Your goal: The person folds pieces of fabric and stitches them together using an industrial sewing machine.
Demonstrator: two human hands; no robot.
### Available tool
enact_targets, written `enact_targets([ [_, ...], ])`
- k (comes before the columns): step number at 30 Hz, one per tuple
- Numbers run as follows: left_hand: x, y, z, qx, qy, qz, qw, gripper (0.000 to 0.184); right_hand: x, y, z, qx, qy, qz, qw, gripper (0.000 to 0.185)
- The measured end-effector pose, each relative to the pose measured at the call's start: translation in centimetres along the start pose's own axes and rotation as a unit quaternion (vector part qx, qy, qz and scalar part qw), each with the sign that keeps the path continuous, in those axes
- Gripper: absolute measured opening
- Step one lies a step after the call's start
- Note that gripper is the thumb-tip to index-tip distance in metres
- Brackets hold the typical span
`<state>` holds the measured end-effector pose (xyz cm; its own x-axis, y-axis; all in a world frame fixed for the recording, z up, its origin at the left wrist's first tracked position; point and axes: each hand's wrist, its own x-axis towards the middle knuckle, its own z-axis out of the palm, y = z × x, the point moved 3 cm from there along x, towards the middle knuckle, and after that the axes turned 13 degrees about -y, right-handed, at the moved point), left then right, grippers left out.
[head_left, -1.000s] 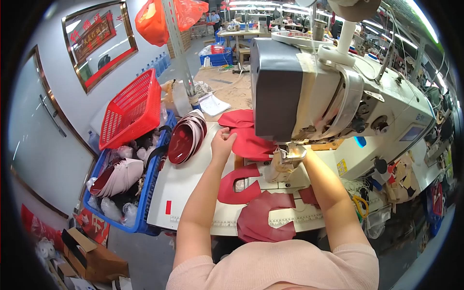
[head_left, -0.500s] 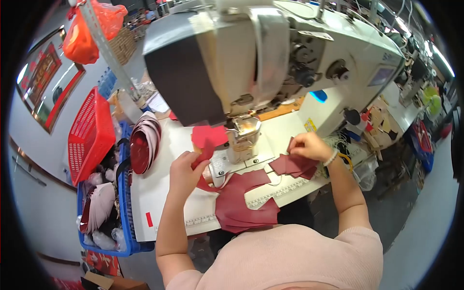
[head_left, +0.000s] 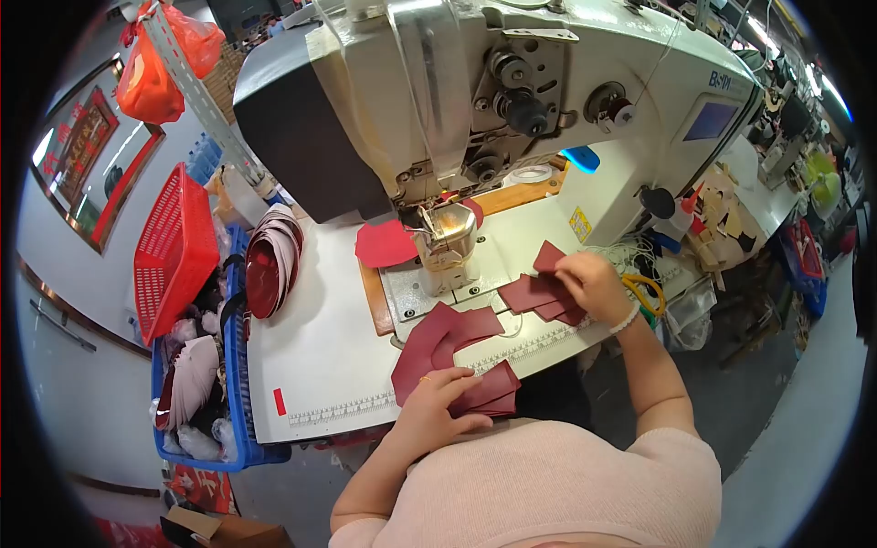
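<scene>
My left hand (head_left: 440,409) lies with its fingers spread on a stack of curved burgundy pieces (head_left: 429,342), leather-like, at the table's front edge. My right hand (head_left: 594,288) pinches the edge of a small burgundy leather-like piece (head_left: 547,257). Beneath that hand, more small burgundy pieces (head_left: 539,298) overlap in a fanned pile. Behind both piles stands a sewing machine (head_left: 512,91), its metal post and presser area (head_left: 448,239) at mid-table. A bright red piece (head_left: 385,245) rests to the left of the presser area.
A stack of curved dark red and pale pieces (head_left: 274,263) stands on the table's left. Beside the table are a blue crate (head_left: 239,402) and a red basket (head_left: 178,260). Yellow-handled scissors (head_left: 645,294) and loose threads lie at right. A ruler strip (head_left: 352,408) runs along the front edge.
My left hand has left the red piece beside the presser and come down right onto the curved burgundy stack. In my right hand, the small piece now shows more of its face.
</scene>
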<state>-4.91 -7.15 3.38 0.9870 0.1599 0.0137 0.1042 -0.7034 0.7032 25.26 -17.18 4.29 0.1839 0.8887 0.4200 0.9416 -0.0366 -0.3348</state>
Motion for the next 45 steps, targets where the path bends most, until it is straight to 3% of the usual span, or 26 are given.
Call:
enact_targets([
  [4, 3.3, 0.9, -1.4, -0.179, 0.092, 0.007, 0.980, 0.048, 1.6, -5.3, -2.5, 0.061, 0.115, -0.053, 0.990, 0.011],
  [5, 4.3, 1.2, -1.4, -0.205, 0.128, 0.018, 0.970, 0.046, 1.7, -6.2, -1.2, 0.182, 0.086, -0.017, 0.979, 0.010],
  [7, 6.3, 2.3, -1.4, -0.075, 0.225, 0.059, 0.970, 0.041, 1.2, -8.1, 1.6, 0.409, 0.018, 0.054, 0.911, 0.010],
  [8, 6.7, 2.5, -1.5, -0.009, 0.270, 0.082, 0.959, 0.038, 1.4, -9.0, 2.1, 0.448, 0.017, 0.047, 0.892, 0.010],
  [10, 7.1, 0.8, -1.0, -0.129, 0.258, 0.045, 0.957, 0.032, 1.9, -9.9, 3.0, 0.526, 0.016, 0.035, 0.849, 0.013],
  [11, 7.3, 0.6, -1.2, -0.189, 0.247, 0.028, 0.950, 0.029, 1.9, -10.1, 3.2, 0.623, -0.021, 0.037, 0.781, 0.018],
  [12, 7.1, 0.9, -1.7, -0.239, 0.248, 0.041, 0.938, 0.019, 1.9, -10.1, 3.5, 0.641, -0.040, 0.018, 0.766, 0.022],
  [15, 6.8, -1.1, -1.5, -0.407, 0.177, 0.000, 0.896, 0.016, 1.7, -10.2, 4.1, 0.686, -0.098, 0.008, 0.721, 0.029],
  [20, 6.6, -3.2, -0.3, -0.542, 0.130, 0.033, 0.830, 0.013, 1.0, -10.8, 5.4, 0.723, -0.142, -0.013, 0.676, 0.039],
  [22, 6.8, -3.5, 0.3, -0.550, 0.144, 0.030, 0.822, 0.012, 0.8, -10.7, 6.0, 0.715, -0.125, 0.028, 0.688, 0.038],
  [26, 6.6, -2.5, 0.0, -0.413, 0.198, -0.026, 0.888, 0.016, 0.7, -9.4, 5.2, 0.662, -0.077, 0.098, 0.739, 0.026],
  [27, 6.7, -2.9, -0.1, -0.447, 0.226, -0.031, 0.865, 0.015, 0.5, -8.4, 5.0, 0.640, -0.062, 0.104, 0.759, 0.025],
  [28, 6.7, -3.2, -0.3, -0.479, 0.255, -0.036, 0.839, 0.015, 0.6, -6.9, 3.5, 0.472, 0.048, 0.055, 0.879, 0.024],
  [29, 6.5, -3.7, -0.4, -0.511, 0.285, -0.041, 0.810, 0.015, 0.7, -5.7, 1.9, 0.278, 0.155, 0.002, 0.948, 0.024],
  [31, 5.9, -5.2, -0.6, -0.588, 0.293, -0.033, 0.754, 0.014, 0.9, -4.7, -1.2, 0.052, 0.228, -0.019, 0.972, 0.024],
  [32, 5.8, -5.1, -0.7, -0.626, 0.313, -0.007, 0.714, 0.015, 1.6, -4.4, -1.3, -0.008, 0.184, -0.041, 0.982, 0.020],
  [33, 5.9, -5.0, -0.8, -0.662, 0.332, 0.020, 0.671, 0.015, 1.5, -4.9, -1.1, -0.002, 0.168, -0.054, 0.984, 0.019],
  [35, 5.8, -5.3, -0.3, -0.655, 0.375, 0.028, 0.656, 0.017, 0.9, -7.2, -0.3, 0.005, 0.141, -0.083, 0.986, 0.016],
  [38, 5.7, -4.3, 1.2, -0.648, 0.382, 0.082, 0.654, 0.019, 0.5, -10.8, 3.1, 0.368, 0.024, 0.009, 0.929, 0.019],
  [39, 5.7, -3.4, 1.4, -0.626, 0.363, 0.105, 0.683, 0.019, 1.0, -11.9, 4.1, 0.451, -0.003, 0.042, 0.892, 0.023],
  [40, 5.7, -2.5, 1.6, -0.602, 0.341, 0.126, 0.711, 0.020, 1.4, -12.2, 5.4, 0.595, -0.040, 0.097, 0.797, 0.027],
  [43, 5.0, -1.9, 1.3, -0.545, 0.321, 0.112, 0.767, 0.023, 2.2, -11.7, 6.5, 0.657, -0.046, 0.108, 0.745, 0.025],
  [45, 3.7, -1.9, -0.1, -0.501, 0.308, 0.065, 0.806, 0.026, 2.4, -12.0, 6.0, 0.588, -0.060, 0.085, 0.802, 0.019],
])
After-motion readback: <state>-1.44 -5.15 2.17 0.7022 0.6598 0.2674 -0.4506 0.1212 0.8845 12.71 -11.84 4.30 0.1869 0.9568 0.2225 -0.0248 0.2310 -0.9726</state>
